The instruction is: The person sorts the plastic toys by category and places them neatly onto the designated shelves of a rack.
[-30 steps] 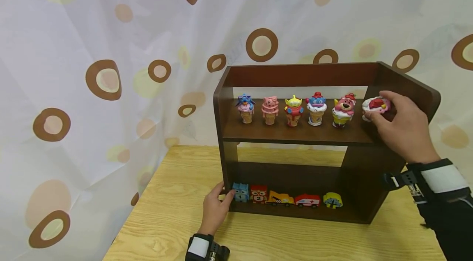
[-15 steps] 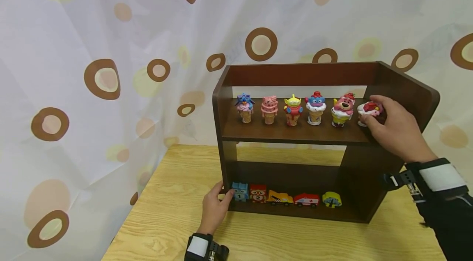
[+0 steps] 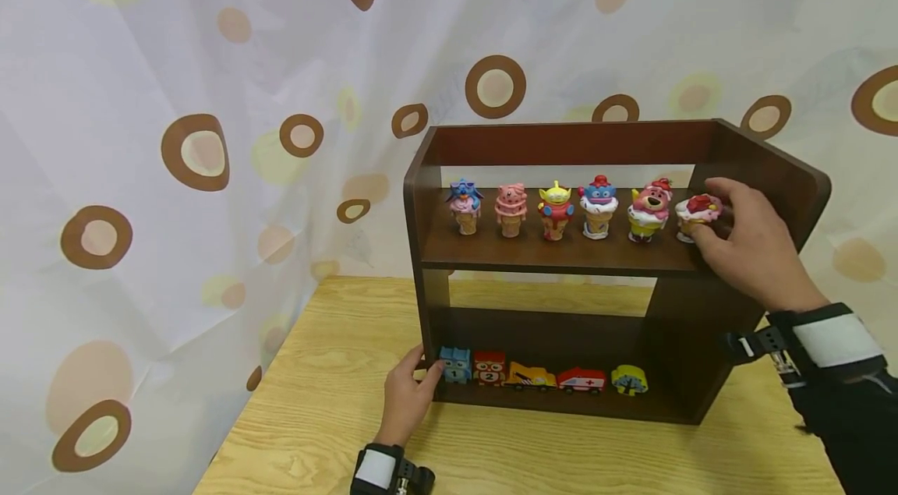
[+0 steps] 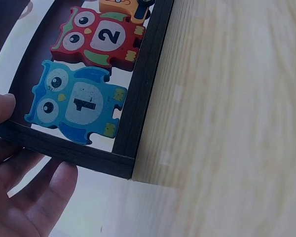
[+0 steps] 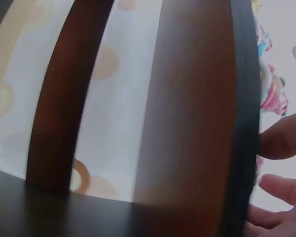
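Observation:
My right hand (image 3: 754,245) is around an ice-cream-cone figurine (image 3: 698,214) with a red and pink top, upright at the right end of the upper shelf. Thumb and forefinger stand a little apart beside it; in the right wrist view the side panel hides most of it. Left of it, several ice-cream-cone figurines, among them a pink bear (image 3: 649,210) and a yellow-green alien (image 3: 556,212), form a row. My left hand (image 3: 407,396) grips the left side panel of the dark brown shelf unit (image 3: 561,269), thumb inside, beside a blue owl block (image 4: 76,101) numbered 1.
On the lower shelf stand a red owl block (image 3: 489,369), a yellow truck (image 3: 531,376), a red ambulance (image 3: 581,380) and a yellow tree block (image 3: 629,380). The unit stands on a wood-grain table (image 3: 316,417) before a spotted curtain (image 3: 210,51).
The right hand has moved left with the figurine and lowered it beside the pink bear. Its thumb and forefinger have loosened, baring more of the figurine. The left hand has stayed on the panel.

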Tool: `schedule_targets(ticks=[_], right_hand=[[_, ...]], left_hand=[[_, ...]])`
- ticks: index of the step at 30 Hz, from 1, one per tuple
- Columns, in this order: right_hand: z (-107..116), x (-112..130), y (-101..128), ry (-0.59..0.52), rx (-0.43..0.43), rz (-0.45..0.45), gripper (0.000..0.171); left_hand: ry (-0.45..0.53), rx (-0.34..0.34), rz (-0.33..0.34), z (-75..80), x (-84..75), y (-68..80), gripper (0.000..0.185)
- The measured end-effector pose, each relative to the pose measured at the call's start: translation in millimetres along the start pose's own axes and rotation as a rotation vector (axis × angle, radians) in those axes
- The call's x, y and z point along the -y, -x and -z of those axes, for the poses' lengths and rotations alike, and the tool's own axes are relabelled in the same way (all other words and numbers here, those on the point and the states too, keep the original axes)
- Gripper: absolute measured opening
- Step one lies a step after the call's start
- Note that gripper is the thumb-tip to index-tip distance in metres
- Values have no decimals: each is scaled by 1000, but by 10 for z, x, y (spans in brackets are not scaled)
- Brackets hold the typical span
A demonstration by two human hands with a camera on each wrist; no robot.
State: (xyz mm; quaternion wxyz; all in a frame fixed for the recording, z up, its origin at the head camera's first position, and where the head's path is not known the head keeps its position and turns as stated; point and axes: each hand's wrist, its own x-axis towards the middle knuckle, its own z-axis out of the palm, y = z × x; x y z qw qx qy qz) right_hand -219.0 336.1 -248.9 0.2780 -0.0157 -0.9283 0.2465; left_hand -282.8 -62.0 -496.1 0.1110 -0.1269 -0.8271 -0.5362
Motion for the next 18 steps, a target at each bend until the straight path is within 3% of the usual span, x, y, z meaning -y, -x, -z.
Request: schedule_targets(ticks=[5, 10, 13, 16, 18], right_hand=[[80, 179, 184, 35, -212, 65, 62], [132, 348, 539, 64, -440, 140, 51], [83, 348, 801, 67, -487, 191, 42], [-10, 281, 1045, 56, -466, 252, 39], [-79, 205, 1189, 48, -429, 309, 46]], left_hand=[[2, -4, 0, -13, -9, 10, 38], [-4, 0, -2, -20, -11, 2, 38], [1, -5, -1, -22, 4, 10, 38], [1, -5, 4, -25, 27, 28, 37], [-6, 0, 2, -25, 38, 41, 37]])
